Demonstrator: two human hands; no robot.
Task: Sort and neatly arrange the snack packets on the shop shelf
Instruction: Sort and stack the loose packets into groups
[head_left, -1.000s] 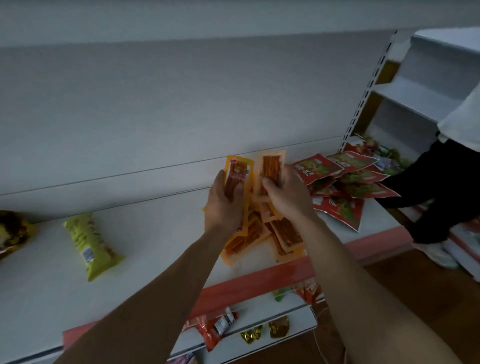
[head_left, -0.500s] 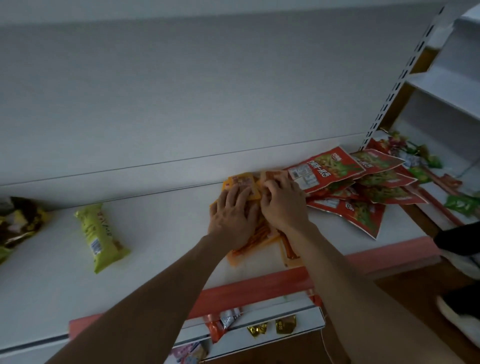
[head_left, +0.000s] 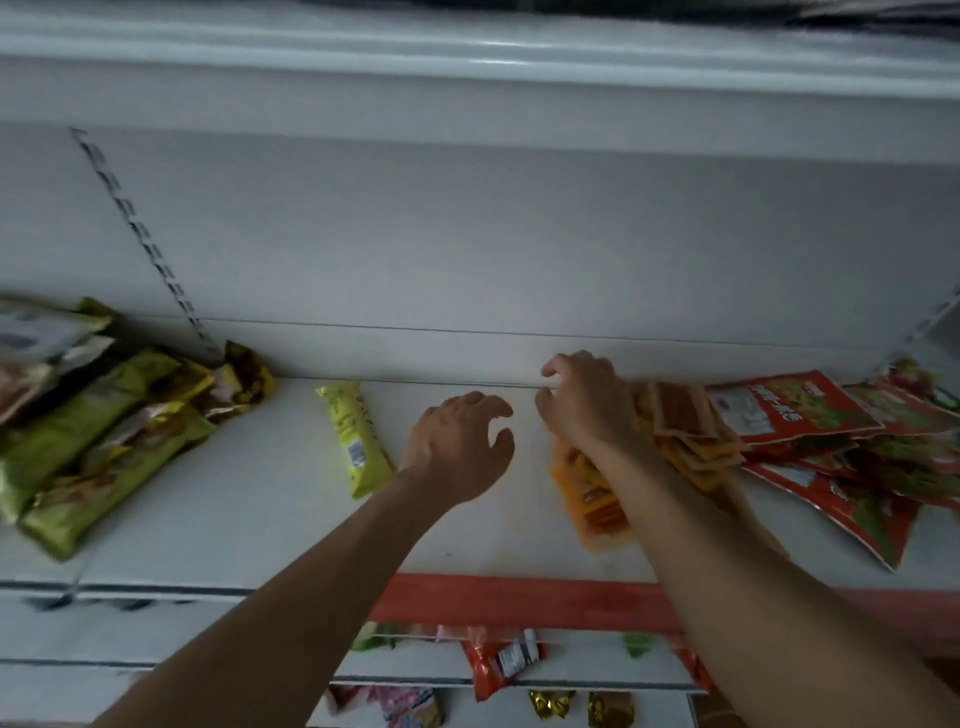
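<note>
The left hand is held just above the white metal shelf, its fingers loosely curled with a gap left between them and the thumb, and nothing is held in it. The right hand is laid palm-down on a pile of flat orange plastic snack packets near the back of the shelf. Its fingers are bent past the pile's left edge, but whether a packet is gripped by them cannot be told. The orange pile is fanned out loosely beneath the right wrist and forearm, and its right edge is overlapped with a spread of flat red snack packets with green pictures lying askew at the shelf's right end. Just left of the left hand, a single long yellow-green pillow-shaped packet is seen lying apart, one end pointed at the back wall. Farther left, an untidy heap of long green and yellow packets is piled at the foot of a perforated grey upright rail. A red strip is fixed along the shelf's front edge, and small mixed packets are visible on the lower shelf beneath it.
</note>
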